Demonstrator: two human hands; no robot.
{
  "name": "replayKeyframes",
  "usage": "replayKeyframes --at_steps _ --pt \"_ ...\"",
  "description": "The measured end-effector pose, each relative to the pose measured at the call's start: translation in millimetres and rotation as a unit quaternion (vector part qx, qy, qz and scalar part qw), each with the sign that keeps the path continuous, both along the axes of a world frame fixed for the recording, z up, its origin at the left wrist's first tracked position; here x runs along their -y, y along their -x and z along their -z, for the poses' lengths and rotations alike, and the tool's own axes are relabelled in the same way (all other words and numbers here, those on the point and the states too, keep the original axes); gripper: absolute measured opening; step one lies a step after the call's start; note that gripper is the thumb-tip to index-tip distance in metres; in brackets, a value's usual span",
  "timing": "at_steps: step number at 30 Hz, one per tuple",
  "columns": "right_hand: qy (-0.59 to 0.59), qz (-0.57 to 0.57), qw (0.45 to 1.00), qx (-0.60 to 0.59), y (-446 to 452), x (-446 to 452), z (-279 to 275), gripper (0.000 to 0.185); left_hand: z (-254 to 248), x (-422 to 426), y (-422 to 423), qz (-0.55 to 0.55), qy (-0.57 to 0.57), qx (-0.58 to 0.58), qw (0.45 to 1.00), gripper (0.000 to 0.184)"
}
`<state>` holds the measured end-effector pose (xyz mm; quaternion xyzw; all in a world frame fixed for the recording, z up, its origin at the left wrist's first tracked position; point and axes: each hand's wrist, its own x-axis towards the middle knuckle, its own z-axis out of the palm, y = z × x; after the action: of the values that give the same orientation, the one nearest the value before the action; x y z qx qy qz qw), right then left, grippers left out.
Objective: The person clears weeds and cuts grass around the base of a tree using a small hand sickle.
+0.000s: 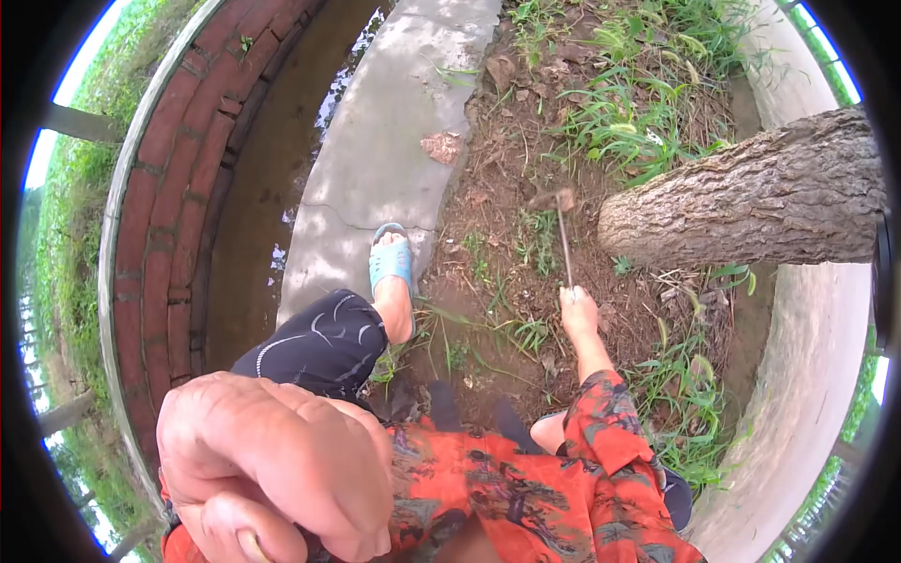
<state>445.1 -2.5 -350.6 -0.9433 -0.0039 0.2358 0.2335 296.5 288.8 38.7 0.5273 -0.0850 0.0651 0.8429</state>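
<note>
My right hand is closed round the thin handle of a small hoe. The hoe's head, slightly blurred, is over a low green weed on the brown soil; whether it touches the ground I cannot tell. Close to the camera at lower left is my left hand, its fingers curled into a loose fist with the thumb tucked below. No object shows in it, and it hides part of my leg and shirt.
A tree trunk stands right of the hoe. My sandalled foot is on a concrete strip, beside a water channel and brick wall. Grass grows ahead, and a pale curved wall lies at right.
</note>
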Motion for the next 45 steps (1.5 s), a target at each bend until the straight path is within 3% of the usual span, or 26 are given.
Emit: replayKeyframes --at_steps 5,8,10,11,14,18,20,22,24,25,27,28,29,30,31,36,38,40,42,44,45 --pt "-0.176 0.046 0.963 0.2 -55 -50 -68 0.028 0 2 1 0.0 -0.003 0.008 1.0 0.01" --pt "-0.195 0.057 0.951 0.234 -79 -60 -51 0.027 -1 4 0 0.031 -0.011 0.016 0.999 0.011" --pt "-0.062 0.004 0.983 0.172 -64 -47 -27 0.029 -3 9 1 0.003 0.001 -0.002 1.0 0.012" --pt "0.039 -0.037 0.996 0.072 -46 -34 -17 0.03 -4 7 1 0.004 -0.001 -0.001 1.0 0.012" --pt "0.034 -0.041 0.999 0.005 19 15 17 0.029 -1 1 -2 0.033 -0.012 0.019 0.999 0.012" --pt "0.011 -0.042 0.999 0.01 2 22 -7 0.033 1 3 0 -0.006 -0.01 0.006 1.0 0.012" --pt "-0.109 0.017 0.993 0.036 -32 9 -9 0.033 1 3 1 -0.007 -0.015 0.01 1.0 0.012" --pt "-0.291 0.112 0.95 0.009 -63 -30 -54 0.028 2 3 2 -0.007 -0.021 -0.001 1.0 0.013" --pt "-0.362 0.146 0.921 0.006 -83 -60 -86 0.029 3 3 1 -0.004 -0.022 -0.004 1.0 0.013" --pt "-0.364 0.147 0.92 0.006 -86 -61 -77 0.029 3 5 0 -0.002 -0.022 0.0 1.0 0.013" --pt "-0.208 0.041 0.954 0.21 -88 -64 -34 0.033 4 10 -4 -0.017 -0.01 0.011 1.0 0.013" --pt "-0.145 -0.005 0.97 0.197 -74 -53 -5 0.033 4 13 -4 -0.033 0.002 0.02 0.999 0.013" --pt "-0.038 -0.059 0.994 0.09 -55 -42 10 0.033 4 13 -5 -0.034 0.001 0.022 0.999 0.013" --pt "-0.002 -0.101 0.994 0.039 -31 -23 31 0.034 4 12 -5 -0.038 -0.002 0.026 0.999 0.012" --pt "0.038 -0.039 0.999 -0.007 -16 -35 -9 0.033 4 11 -7 -0.04 -0.005 0.03 0.999 0.012" --pt "-0.095 0.052 0.993 -0.046 -30 -13 35 0.034 4 11 -7 -0.067 -0.002 0.005 0.998 0.012" --pt "-0.162 0.046 0.985 0.043 -50 -33 -14 0.031 5 7 -7 -0.052 -0.008 0.007 0.999 0.012" --pt "-0.255 0.044 0.953 0.159 -71 -50 -24 0.028 5 3 -6 -0.01 -0.007 0.0 1.0 0.012" --pt "-0.185 0.012 0.945 0.269 -76 -58 -29 0.031 4 13 -6 -0.033 -0.005 0.007 0.999 0.012" --pt "-0.091 0.006 0.973 0.213 -52 -45 -11 0.035 2 16 -7 -0.055 -0.004 0.016 0.998 0.012" --pt "0.012 -0.06 0.985 0.162 -41 -22 29 0.036 1 15 -8 -0.038 -0.003 0.023 0.999 0.013"
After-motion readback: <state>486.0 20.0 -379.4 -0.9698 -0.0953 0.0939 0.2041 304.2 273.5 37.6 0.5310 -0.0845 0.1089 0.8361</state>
